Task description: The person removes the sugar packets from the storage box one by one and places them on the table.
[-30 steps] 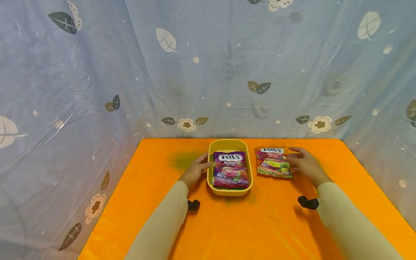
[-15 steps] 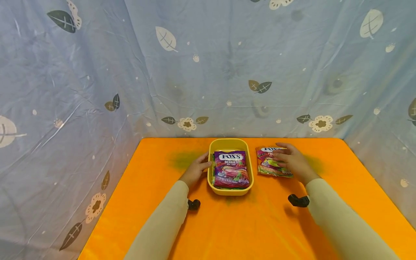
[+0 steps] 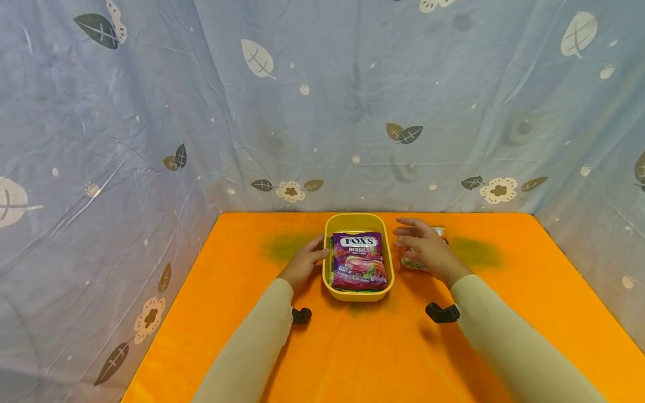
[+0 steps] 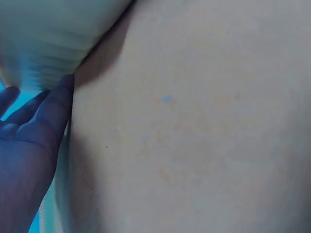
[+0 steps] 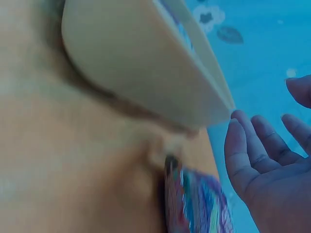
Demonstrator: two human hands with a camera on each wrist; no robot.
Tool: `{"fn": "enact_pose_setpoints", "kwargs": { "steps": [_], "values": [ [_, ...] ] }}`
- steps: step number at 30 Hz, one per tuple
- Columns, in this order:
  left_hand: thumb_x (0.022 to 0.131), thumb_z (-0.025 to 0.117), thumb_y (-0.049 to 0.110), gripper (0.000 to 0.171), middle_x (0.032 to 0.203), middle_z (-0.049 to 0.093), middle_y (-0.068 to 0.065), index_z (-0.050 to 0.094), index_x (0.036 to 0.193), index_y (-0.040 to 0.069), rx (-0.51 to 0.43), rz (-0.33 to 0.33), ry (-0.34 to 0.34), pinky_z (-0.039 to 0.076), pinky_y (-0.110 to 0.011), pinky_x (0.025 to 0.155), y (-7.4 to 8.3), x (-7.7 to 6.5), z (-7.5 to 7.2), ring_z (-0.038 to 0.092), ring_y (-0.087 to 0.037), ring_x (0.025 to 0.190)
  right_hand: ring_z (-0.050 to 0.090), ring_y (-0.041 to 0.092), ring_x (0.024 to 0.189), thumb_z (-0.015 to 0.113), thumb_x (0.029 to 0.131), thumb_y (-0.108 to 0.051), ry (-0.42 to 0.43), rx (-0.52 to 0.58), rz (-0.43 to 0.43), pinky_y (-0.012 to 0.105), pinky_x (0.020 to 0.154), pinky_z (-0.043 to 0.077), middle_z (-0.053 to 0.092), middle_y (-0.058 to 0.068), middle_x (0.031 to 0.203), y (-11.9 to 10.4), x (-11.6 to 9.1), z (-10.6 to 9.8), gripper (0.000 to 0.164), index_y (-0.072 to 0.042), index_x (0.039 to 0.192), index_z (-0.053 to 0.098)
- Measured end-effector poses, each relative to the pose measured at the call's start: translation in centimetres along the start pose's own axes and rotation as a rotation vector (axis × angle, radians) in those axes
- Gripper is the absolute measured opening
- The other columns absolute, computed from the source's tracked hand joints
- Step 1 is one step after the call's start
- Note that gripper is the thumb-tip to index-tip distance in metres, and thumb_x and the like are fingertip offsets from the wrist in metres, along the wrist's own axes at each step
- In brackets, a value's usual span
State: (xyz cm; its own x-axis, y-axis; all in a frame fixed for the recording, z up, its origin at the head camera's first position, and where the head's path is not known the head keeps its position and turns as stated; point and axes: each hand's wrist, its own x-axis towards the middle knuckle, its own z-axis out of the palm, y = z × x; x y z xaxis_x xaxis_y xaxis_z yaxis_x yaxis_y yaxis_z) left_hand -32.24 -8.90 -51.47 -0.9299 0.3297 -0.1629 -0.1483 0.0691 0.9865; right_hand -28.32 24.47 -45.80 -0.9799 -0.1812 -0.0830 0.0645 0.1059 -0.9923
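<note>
A pale blue curtain [image 3: 126,196] printed with leaves and flowers stands behind an orange counter [image 3: 353,352], where 2 bare hands flank a yellow tray [image 3: 355,297]. At left, the left hand [image 3: 300,263] rests against the tray's near-upright left wall, fingers fairly straight and loosely spread, touching it without closing around it. At center, the tray sits flat on the counter with a purple FOX'S Berries candy packet [image 3: 359,262] lying face up inside. At right, the right hand [image 3: 428,246] hangs just beside the tray's right wall, fingers apart and holding nothing; whether their tips touch the tray cannot be told. Partly hidden behind that hand in the head view, a colorful candy packet [image 5: 197,204] lies outside the tray. The step in hand appears to be placing 1 hand on each side of the tray. The next move likely calls for seating the right fingers against the wall, opposite the left, without dragging the loose packet.
</note>
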Motion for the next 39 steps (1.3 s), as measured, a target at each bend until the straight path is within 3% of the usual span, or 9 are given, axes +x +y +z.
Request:
{"fn": "enact_pose_setpoints", "kwargs": {
  "steps": [3,10,17,22,27,32,39],
  "values": [
    [0.114,0.058,0.026,0.065,0.171,0.039,-0.014,0.033,0.173,0.015,-0.005,0.002,-0.002,0.046,-0.051,0.117,0.0,0.0,-0.1,0.053,-0.037,0.144,0.055,0.044,0.140,0.057,0.115,-0.017,-0.023,0.026,-0.002,0.057,0.115,0.045,0.044,0.026,0.162,-0.5,0.2,0.9,0.063,-0.007,0.171,0.029],
    [0.114,0.058,0.026,0.063,0.171,0.040,-0.013,0.036,0.173,0.017,0.007,-0.003,0.001,0.048,-0.050,0.114,-0.2,0.0,-0.1,0.056,-0.036,0.141,0.051,0.048,0.143,0.060,0.114,-0.017,-0.105,0.052,0.035,0.050,0.110,0.051,0.040,0.032,0.161,-1.2,0.4,3.0,0.068,-0.005,0.171,0.026],
    [0.115,0.057,0.026,0.063,0.171,0.039,-0.013,0.034,0.173,0.016,0.005,0.007,-0.017,0.048,-0.050,0.115,-0.2,0.1,0.0,0.054,-0.037,0.143,0.047,0.051,0.145,0.062,0.113,-0.023,-0.120,-0.066,0.067,0.059,0.113,0.046,0.033,0.031,0.164,-1.8,0.5,4.2,0.073,-0.005,0.171,0.022],
    [0.115,0.058,0.026,0.063,0.170,0.041,-0.013,0.036,0.173,0.018,-0.004,0.000,-0.017,0.050,-0.048,0.113,-0.4,0.2,-0.1,0.058,-0.035,0.138,0.035,0.049,0.152,0.061,0.113,-0.030,-0.123,-0.099,0.094,0.066,0.121,0.033,0.022,0.028,0.172,-2.0,0.9,5.8,0.078,-0.007,0.173,0.017],
    [0.114,0.059,0.025,0.064,0.169,0.042,-0.014,0.035,0.173,0.016,-0.012,0.011,-0.030,0.051,-0.048,0.112,-0.5,0.2,0.0,0.059,-0.035,0.137,0.028,0.051,0.155,0.062,0.111,-0.031,-0.048,-0.144,0.092,0.068,0.124,0.025,0.017,0.028,0.174,-1.4,1.1,7.8,0.078,-0.008,0.172,0.019],
    [0.114,0.058,0.024,0.065,0.170,0.041,-0.016,0.033,0.173,0.013,-0.004,0.024,-0.031,0.048,-0.050,0.114,-0.4,0.1,0.1,0.056,-0.037,0.141,0.041,0.047,0.146,0.066,0.108,-0.029,0.073,-0.220,0.063,0.063,0.123,0.032,0.036,0.027,0.165,-0.5,1.4,9.6,0.076,-0.003,0.169,0.028],
    [0.114,0.059,0.026,0.065,0.170,0.041,-0.014,0.035,0.173,0.016,-0.020,0.029,-0.024,0.047,-0.051,0.115,-0.5,0.1,-0.1,0.056,-0.036,0.141,0.046,0.044,0.141,0.066,0.108,-0.026,0.182,-0.154,0.070,0.062,0.122,0.036,0.042,0.024,0.159,0.3,1.6,10.5,0.071,-0.005,0.166,0.030]
  ]
}}
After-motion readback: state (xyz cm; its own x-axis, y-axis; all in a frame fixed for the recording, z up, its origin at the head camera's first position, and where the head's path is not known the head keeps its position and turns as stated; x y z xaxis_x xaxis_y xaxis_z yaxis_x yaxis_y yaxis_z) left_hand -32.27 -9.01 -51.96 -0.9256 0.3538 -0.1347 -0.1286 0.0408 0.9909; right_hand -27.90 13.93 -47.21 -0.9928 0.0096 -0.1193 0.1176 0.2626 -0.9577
